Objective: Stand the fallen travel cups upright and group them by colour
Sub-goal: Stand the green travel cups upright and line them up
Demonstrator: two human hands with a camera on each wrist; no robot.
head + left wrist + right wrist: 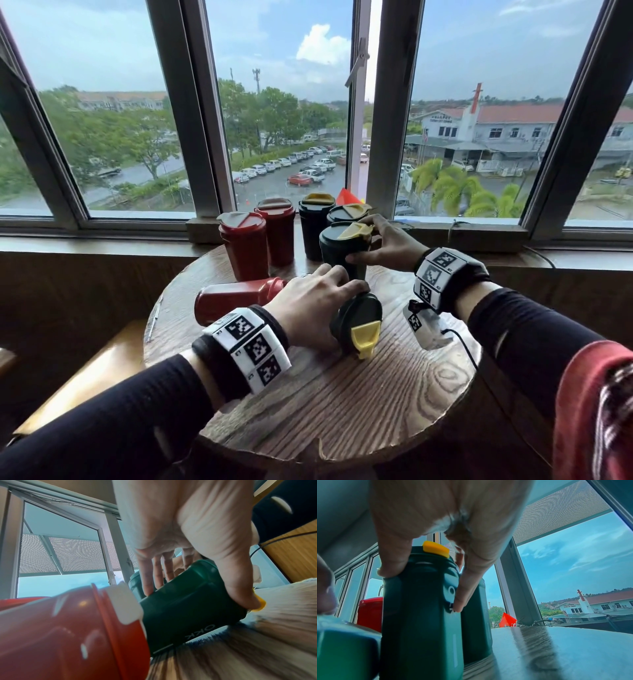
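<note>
On the round wooden table (342,404) a dark green travel cup (356,318) with a yellow lid flap lies on its side, lid toward me. My left hand (318,301) grips its body from above, thumb near the lid; in the left wrist view the hand (197,596) wraps the cup (188,615). A red cup (236,299) lies fallen just left of it. My right hand (376,246) holds an upright green cup (342,250) by its upper part, thumb and fingers on either side (426,585). Two more green cups (313,226) and two red cups (245,246) stand behind.
The table butts against a window sill (462,236) and a wooden wall panel. An orange object (344,197) sits behind the green cups. A black cable (462,346) trails over the table's right side. A wooden seat (85,377) stands to the left.
</note>
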